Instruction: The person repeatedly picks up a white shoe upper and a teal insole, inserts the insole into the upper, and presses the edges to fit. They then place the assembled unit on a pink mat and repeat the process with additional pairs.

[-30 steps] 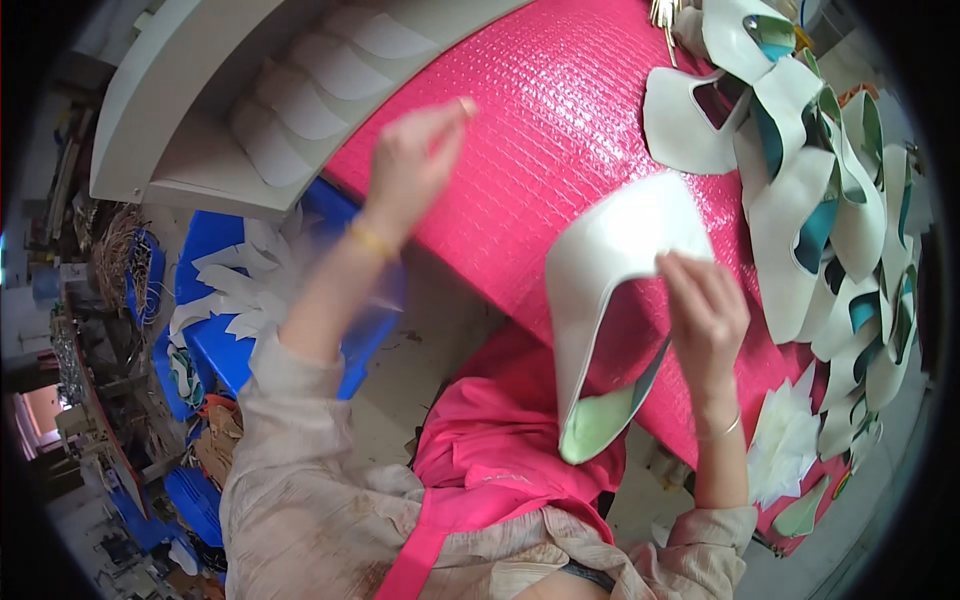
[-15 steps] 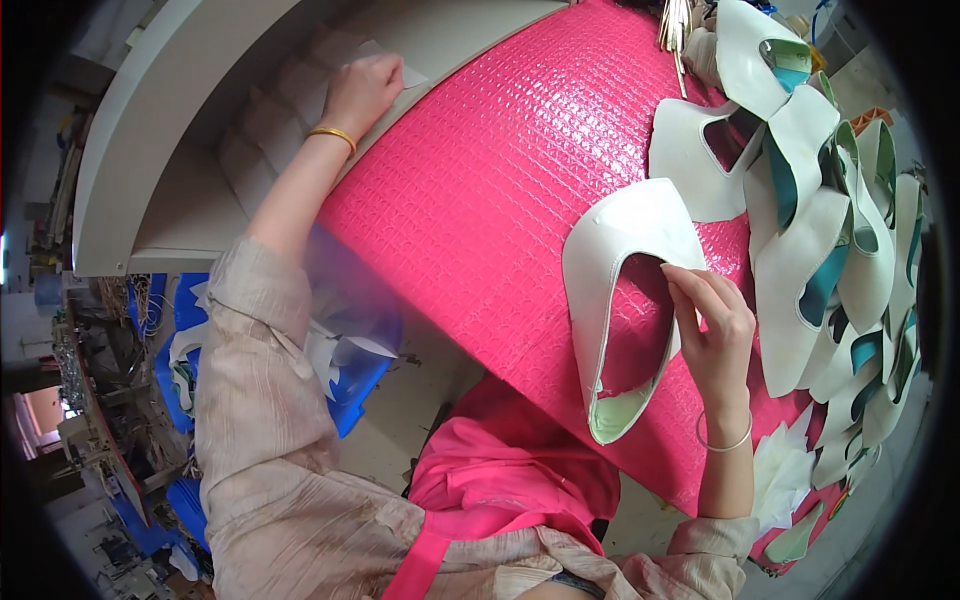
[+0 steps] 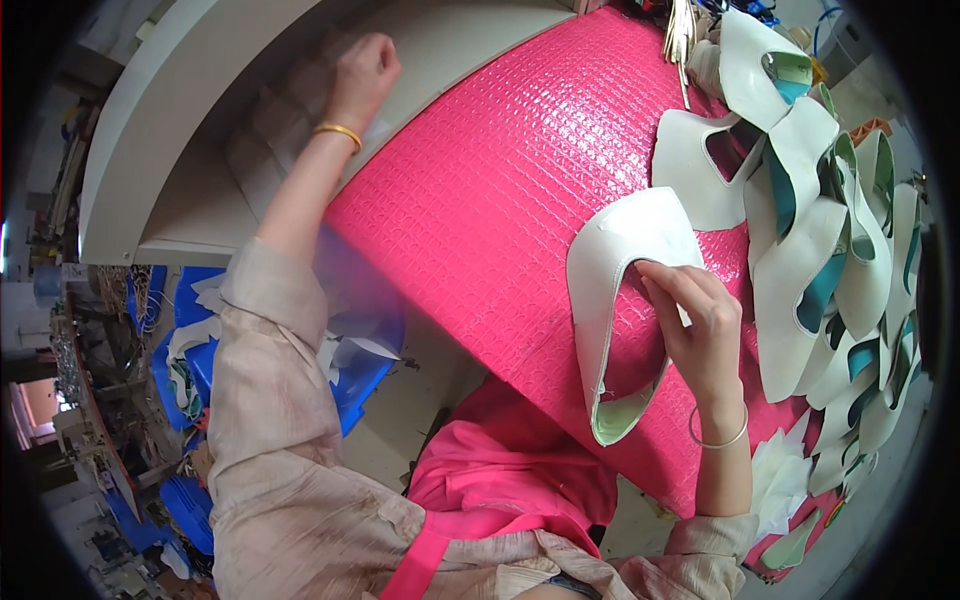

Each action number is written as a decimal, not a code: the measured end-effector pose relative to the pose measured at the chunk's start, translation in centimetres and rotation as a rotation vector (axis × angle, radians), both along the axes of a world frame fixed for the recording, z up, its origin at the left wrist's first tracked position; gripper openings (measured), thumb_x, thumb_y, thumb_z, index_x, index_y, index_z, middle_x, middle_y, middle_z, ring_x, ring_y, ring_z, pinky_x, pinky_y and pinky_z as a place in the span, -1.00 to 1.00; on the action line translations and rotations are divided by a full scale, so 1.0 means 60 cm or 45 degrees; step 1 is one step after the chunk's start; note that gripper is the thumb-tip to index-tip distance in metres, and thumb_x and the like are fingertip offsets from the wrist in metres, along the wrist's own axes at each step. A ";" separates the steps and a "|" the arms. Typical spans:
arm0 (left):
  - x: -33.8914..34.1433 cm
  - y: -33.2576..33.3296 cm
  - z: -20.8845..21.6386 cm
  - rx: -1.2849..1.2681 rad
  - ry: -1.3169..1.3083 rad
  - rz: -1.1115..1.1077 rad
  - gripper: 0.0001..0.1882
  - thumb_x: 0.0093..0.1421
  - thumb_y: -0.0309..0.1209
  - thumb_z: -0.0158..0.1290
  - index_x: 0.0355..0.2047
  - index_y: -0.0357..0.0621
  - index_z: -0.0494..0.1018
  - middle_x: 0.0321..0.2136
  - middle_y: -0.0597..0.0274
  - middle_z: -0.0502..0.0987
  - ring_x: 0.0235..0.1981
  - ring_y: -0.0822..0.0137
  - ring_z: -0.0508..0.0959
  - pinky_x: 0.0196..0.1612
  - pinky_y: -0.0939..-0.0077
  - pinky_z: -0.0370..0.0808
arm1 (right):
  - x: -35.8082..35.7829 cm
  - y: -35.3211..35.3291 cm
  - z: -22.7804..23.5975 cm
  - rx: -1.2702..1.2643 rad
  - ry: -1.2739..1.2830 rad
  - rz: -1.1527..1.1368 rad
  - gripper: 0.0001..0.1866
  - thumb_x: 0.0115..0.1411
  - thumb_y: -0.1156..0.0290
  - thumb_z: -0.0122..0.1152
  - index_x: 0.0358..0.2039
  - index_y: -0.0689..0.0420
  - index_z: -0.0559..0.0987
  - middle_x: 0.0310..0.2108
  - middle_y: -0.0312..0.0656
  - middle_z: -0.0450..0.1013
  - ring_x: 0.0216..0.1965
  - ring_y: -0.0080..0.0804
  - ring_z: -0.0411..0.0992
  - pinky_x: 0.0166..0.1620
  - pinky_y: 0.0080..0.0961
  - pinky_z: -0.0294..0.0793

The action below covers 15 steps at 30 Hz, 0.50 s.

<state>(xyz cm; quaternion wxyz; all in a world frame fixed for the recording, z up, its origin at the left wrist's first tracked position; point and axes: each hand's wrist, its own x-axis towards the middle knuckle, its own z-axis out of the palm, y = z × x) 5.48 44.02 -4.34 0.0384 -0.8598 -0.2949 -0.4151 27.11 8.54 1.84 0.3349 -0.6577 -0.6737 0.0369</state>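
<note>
R hand (image 3: 705, 325) has thumb & fingertips nearly together, pinching the rim of the opening in a white upper (image 3: 640, 212); L hand (image 3: 365, 75) is loosely curled over the front of a pale shelf (image 3: 120, 170), and can't tell if it holds anything. Upper is over the pink table (image 3: 480, 220), toward its R side; its broad, rounded end points to the far edge, its narrow, mint-lined back comes to abt. the near edge. Can't tell how much of it rests on the table. Looks light, thin & bendy, stiff enough to keep its curve, prob. soft at the narrow sides; smooth white face may slip a bit & mark easily. Best hold, I'd judge: the stitched rim, thumb one side, fingers the other, w/ a light grip so the sides don't crease or stretch. More uppers, white w/ teal or mint lining, overlap in a pile (image 3: 785, 320) along the table's R edge; white sheets (image 3: 780, 480) lie by its near R corner. Dim white pieces (image 3: 265, 125) sit inside the shelf, at the table's L edge; a blue bin (image 3: 360, 390) stands below, near the L corner.
</note>
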 end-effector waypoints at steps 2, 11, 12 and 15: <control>-0.004 0.005 0.030 0.023 -0.001 0.012 -0.89 -0.04 -0.57 0.02 -0.44 -0.20 0.38 -0.49 0.16 0.48 -0.54 0.25 0.49 -0.44 0.45 0.46 | 0.000 0.018 0.018 -0.153 0.164 0.018 -0.82 -0.07 0.65 0.13 -0.38 0.23 0.53 -0.53 -0.16 0.46 -0.50 -0.28 0.44 -0.39 -0.48 0.40; 0.083 -0.197 0.266 -0.821 -0.144 -0.575 -0.91 0.10 -0.58 -0.03 -0.55 -0.24 0.35 -0.59 0.35 0.44 -0.58 0.54 0.44 -0.55 0.64 0.37 | 0.025 0.228 -0.008 0.190 0.667 0.259 0.21 -0.32 0.06 0.47 0.23 0.18 -0.09 0.22 0.18 -0.11 0.27 -0.01 -0.16 0.24 -0.25 -0.08; 0.080 -0.216 0.296 -0.924 -0.066 -0.663 -0.91 0.15 -0.49 -0.07 -0.44 -0.26 0.39 -0.54 0.23 0.48 -0.59 0.47 0.47 -0.51 0.65 0.42 | 0.022 0.238 -0.008 0.171 0.754 0.317 0.16 -0.31 0.10 0.47 0.22 0.19 -0.04 0.17 0.17 0.00 0.22 -0.03 -0.03 0.21 -0.26 0.00; 0.097 -0.241 0.366 -1.042 -0.109 -0.670 -0.86 0.18 -0.44 -0.11 -0.38 -0.27 0.39 -0.52 0.20 0.49 -0.58 0.44 0.49 -0.49 0.65 0.45 | 0.004 0.203 0.031 -0.166 1.123 0.498 -0.05 -0.20 0.23 0.42 0.15 0.24 0.11 0.00 0.10 0.26 0.03 -0.13 0.27 0.11 -0.29 0.22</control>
